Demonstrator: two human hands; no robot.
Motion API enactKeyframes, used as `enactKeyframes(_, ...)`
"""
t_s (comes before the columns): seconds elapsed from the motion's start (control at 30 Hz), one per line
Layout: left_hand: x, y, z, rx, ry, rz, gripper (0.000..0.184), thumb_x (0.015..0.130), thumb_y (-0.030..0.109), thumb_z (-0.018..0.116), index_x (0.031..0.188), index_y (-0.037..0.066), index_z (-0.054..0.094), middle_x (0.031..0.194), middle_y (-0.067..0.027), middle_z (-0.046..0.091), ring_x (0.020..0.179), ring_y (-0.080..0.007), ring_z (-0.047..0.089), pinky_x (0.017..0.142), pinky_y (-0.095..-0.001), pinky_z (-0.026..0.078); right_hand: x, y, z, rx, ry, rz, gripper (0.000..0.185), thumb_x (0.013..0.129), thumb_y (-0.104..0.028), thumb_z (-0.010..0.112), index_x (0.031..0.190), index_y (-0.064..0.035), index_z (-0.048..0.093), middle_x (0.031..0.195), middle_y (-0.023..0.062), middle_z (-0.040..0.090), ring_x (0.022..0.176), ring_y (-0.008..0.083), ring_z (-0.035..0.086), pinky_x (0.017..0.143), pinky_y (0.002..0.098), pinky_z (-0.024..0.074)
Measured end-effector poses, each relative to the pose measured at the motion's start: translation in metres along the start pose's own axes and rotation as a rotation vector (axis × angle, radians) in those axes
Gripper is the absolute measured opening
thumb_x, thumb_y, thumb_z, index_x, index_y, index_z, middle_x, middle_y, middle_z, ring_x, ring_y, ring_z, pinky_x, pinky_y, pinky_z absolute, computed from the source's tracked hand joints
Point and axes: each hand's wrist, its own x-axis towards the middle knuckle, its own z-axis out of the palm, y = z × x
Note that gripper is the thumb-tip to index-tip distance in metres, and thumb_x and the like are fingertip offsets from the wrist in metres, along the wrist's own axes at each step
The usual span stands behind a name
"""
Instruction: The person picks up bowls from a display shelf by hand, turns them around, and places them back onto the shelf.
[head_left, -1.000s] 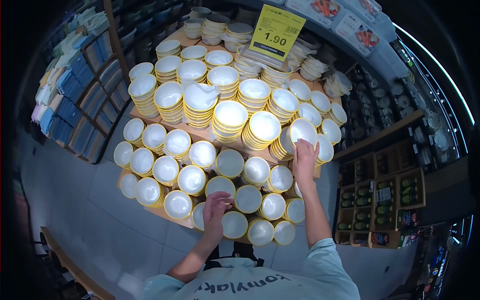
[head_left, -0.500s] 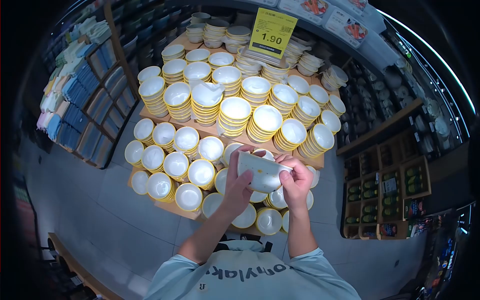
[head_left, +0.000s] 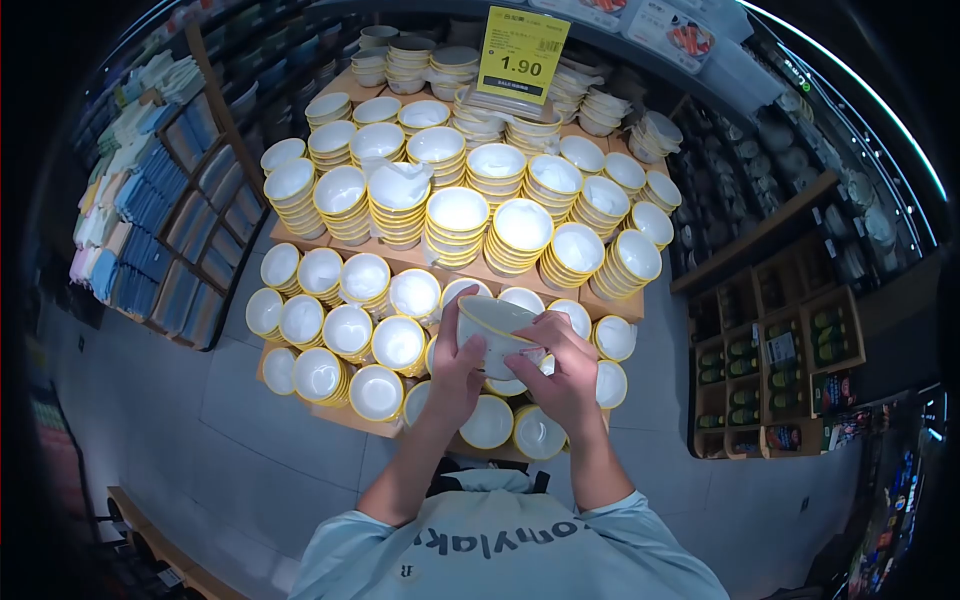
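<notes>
A white bowl with a yellow rim (head_left: 492, 318) is held up in front of me, tilted so that its inside and outer wall both show. My left hand (head_left: 458, 365) grips its left side, thumb on the outer wall and fingers round the rim. On the right side, my right hand (head_left: 562, 368) has its fingers on the rim and its thumb low on the wall. Below and behind lie stacks of matching bowls, such as the stack (head_left: 377, 393) on the lower tier. My hands cover part of the stacks underneath.
Taller bowl stacks (head_left: 457, 225) fill the upper wooden tier (head_left: 400, 257). A yellow price sign (head_left: 523, 55) reading 1.90 stands at the back. Folded towels (head_left: 150, 235) are shelved at left. A wooden rack (head_left: 770, 370) with jars stands right, and grey floor tiles (head_left: 270, 420) surround the display.
The bowl has turned so its inside now shows, and it has shifted slightly left. My right hand has moved left, its fingers now reaching over the rim.
</notes>
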Motion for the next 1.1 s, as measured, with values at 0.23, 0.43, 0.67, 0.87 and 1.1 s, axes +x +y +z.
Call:
enactKeyframes(0.23,-0.009,0.0,0.0,-0.149,0.047,-0.091,0.064,0.098,0.041,0.061,0.148,0.01,0.036,0.134,-0.0107,0.053,0.126,-0.0219,0.057,0.102,-0.0399,0.052,-0.012,0.008,-0.002,0.222,-0.037,0.118,0.017,0.08,-0.004,0.08,0.089,-0.0002,0.066,0.083,0.0103,0.063,0.077,0.0253,0.06,0.072,0.0363,0.0467)
enactKeyframes(0.43,-0.009,0.006,0.001,-0.061,0.042,-0.037,0.066,0.097,0.042,0.062,0.147,0.008,0.036,0.133,-0.0106,0.052,0.125,-0.0212,0.056,0.101,-0.0402,0.051,-0.008,-0.009,-0.006,0.249,-0.087,0.23,0.01,0.086,-0.001,0.073,0.09,0.0005,0.065,0.082,0.011,0.062,0.079,0.0254,0.06,0.075,0.0364,0.0464)
enactKeyframes(0.67,-0.015,0.013,0.004,-0.084,0.031,-0.083,0.066,0.097,0.045,0.063,0.146,0.008,0.036,0.132,-0.0109,0.05,0.124,-0.023,0.056,0.101,-0.0428,0.053,-0.01,-0.012,-0.016,0.27,-0.172,0.291,0.006,0.092,-0.002,0.067,0.097,0.0004,0.065,0.089,0.011,0.063,0.081,0.0258,0.061,0.076,0.0365,0.0495)
enactKeyframes(0.87,-0.021,0.009,-0.002,-0.11,0.053,-0.18,0.065,0.102,0.057,0.05,0.147,0.011,0.043,0.135,-0.0091,0.056,0.126,-0.0256,0.058,0.103,-0.045,0.052,-0.009,-0.019,-0.025,0.274,-0.262,0.373,0.013,0.099,-0.008,0.061,0.104,0.0026,0.066,0.094,0.0103,0.066,0.083,0.0221,0.064,0.075,0.0334,0.0516)
enactKeyframes(1.1,-0.025,0.013,-0.006,-0.188,0.057,-0.284,0.062,0.107,0.056,0.035,0.148,0.01,0.043,0.136,-0.0123,0.058,0.123,-0.0285,0.062,0.096,-0.0504,0.056,-0.012,-0.028,-0.025,0.252,-0.246,0.36,0.022,0.102,-0.01,0.058,0.114,0.0054,0.067,0.103,0.0128,0.07,0.087,0.0197,0.067,0.075,0.0322,0.0548)
